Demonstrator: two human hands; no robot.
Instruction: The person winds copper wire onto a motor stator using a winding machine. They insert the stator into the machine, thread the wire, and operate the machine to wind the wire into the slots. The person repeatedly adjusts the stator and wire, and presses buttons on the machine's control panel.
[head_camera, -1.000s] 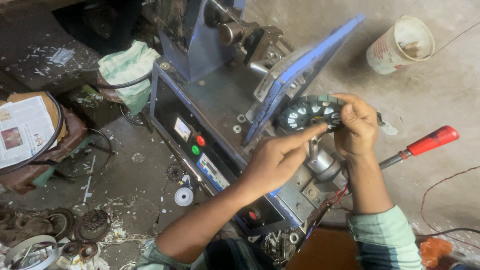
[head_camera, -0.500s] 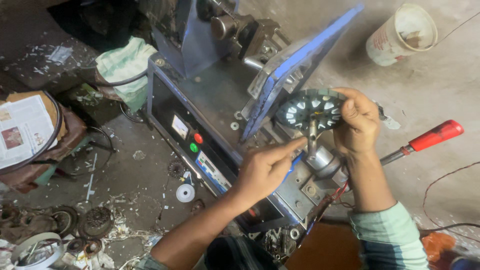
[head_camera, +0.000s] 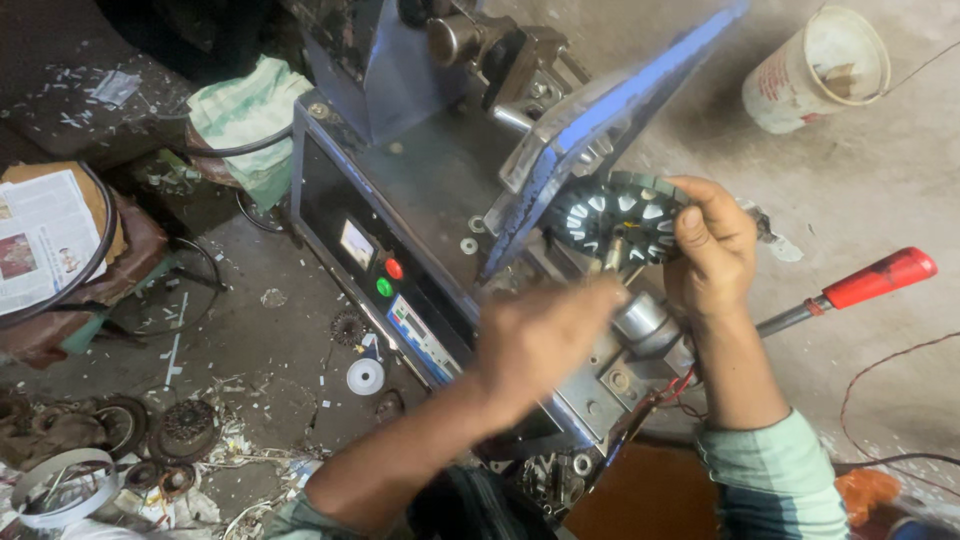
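Observation:
My right hand (head_camera: 712, 250) grips a round black slotted stator core (head_camera: 618, 218) by its right rim, holding it over a metal spindle (head_camera: 645, 320) on a blue-grey winding machine (head_camera: 420, 210). My left hand (head_camera: 545, 335) hovers just below the core, its fingers reaching towards the spindle shaft; it is blurred and whether it pinches anything cannot be told. A tilted blue panel (head_camera: 610, 110) stands right behind the core.
The machine's front has a red button (head_camera: 394, 268) and a green button (head_camera: 384, 287). A red-handled lever (head_camera: 860, 285) sticks out to the right. A white bucket (head_camera: 815, 70) stands far right. Old cores (head_camera: 185, 428), a tape roll (head_camera: 365, 376) and scraps litter the floor at left.
My left hand has pulled back from the core's front down towards the spindle. My right hand keeps its hold on the core, almost still.

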